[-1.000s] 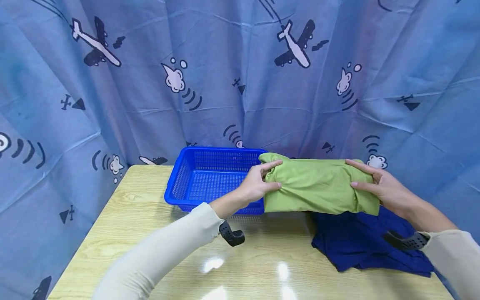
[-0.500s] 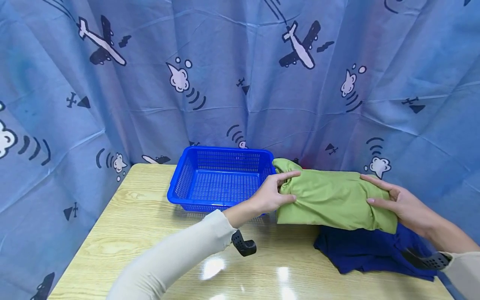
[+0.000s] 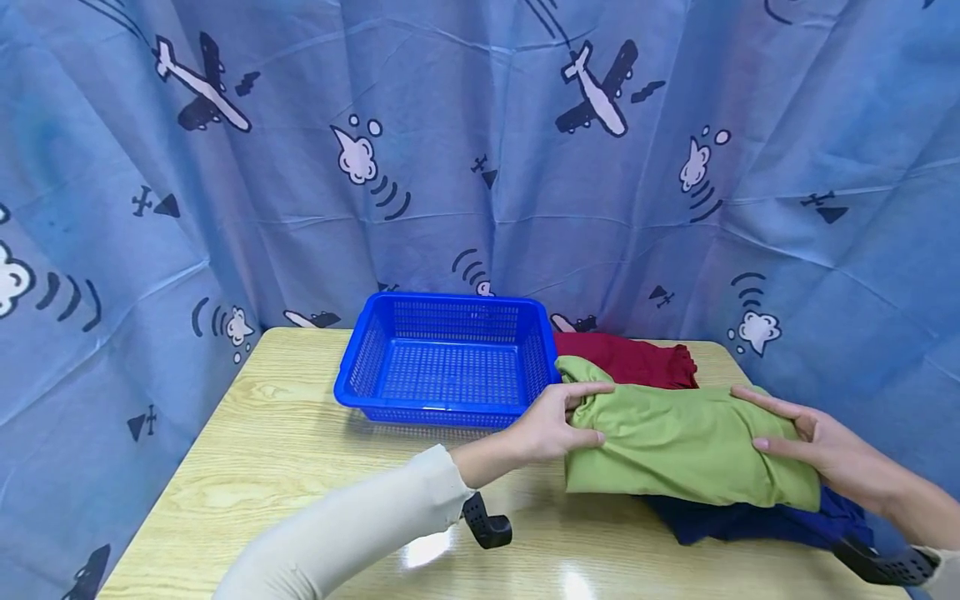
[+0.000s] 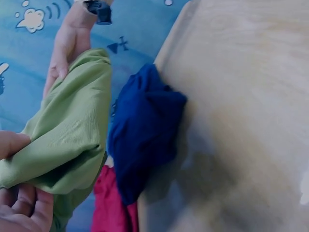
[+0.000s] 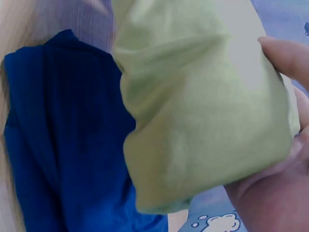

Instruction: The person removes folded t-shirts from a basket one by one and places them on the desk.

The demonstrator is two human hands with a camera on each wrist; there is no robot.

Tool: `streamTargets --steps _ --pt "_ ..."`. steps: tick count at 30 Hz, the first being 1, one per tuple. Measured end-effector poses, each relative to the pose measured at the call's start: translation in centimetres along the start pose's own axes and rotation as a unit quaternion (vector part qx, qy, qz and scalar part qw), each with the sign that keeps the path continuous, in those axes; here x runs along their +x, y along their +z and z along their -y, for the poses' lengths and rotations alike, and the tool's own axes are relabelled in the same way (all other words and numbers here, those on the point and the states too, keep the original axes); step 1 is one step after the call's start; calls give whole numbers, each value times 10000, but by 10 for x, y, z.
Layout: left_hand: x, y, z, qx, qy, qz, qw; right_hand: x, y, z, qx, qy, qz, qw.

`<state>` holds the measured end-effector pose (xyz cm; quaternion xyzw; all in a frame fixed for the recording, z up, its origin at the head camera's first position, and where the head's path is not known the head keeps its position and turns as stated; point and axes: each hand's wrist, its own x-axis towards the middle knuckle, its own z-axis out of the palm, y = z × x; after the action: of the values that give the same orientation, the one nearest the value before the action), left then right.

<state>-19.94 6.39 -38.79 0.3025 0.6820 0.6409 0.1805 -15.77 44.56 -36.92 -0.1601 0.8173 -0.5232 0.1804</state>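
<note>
A folded green garment [image 3: 690, 442] is held between both hands, above the table's right side. My left hand [image 3: 558, 423] pinches its left end, thumb in front and fingers behind; the left wrist view shows the fingers curled under the fabric [image 4: 72, 121]. At the other end my right hand [image 3: 832, 446] grips the cloth, and the right wrist view has the thumb on one face of it [image 5: 207, 106]. Below the green garment lies a crumpled dark blue garment [image 3: 757, 521], partly hidden by it; more of the blue cloth [image 5: 67, 135] shows in the right wrist view.
A blue perforated plastic basket [image 3: 450, 410] stands left of the hands on the wooden table [image 3: 300, 450]. Behind the green garment lies a dark red garment [image 3: 630, 358] near the table's back edge. A blue printed curtain [image 3: 420, 167] hangs behind and around the table.
Both hands have carried the green garment to the right and down toward the front, away from the basket. The red garment behind it has come into view, and more of the blue one is covered.
</note>
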Motion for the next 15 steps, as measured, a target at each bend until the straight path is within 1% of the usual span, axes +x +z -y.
streamTargets --steps 3,5,7,10,12,15 --pt "-4 6 6 -137 -164 62 9998 -5 0 -2 133 221 110 9996" --pt "-7 8 9 -257 -292 69 9992 -7 0 -2 436 325 351 9979" --pt "-10 9 11 -291 -408 51 9987 -8 0 -2 810 341 639 9941" --pt "-15 8 13 -254 -687 69 9973 -8 2 -3 1165 279 980 9880" --pt "-18 7 14 -218 -885 80 9958 -7 5 -4 1234 264 1064 9863" --pt "-25 5 20 -284 -1176 120 9926 -5 10 -5 1328 309 1201 9833"
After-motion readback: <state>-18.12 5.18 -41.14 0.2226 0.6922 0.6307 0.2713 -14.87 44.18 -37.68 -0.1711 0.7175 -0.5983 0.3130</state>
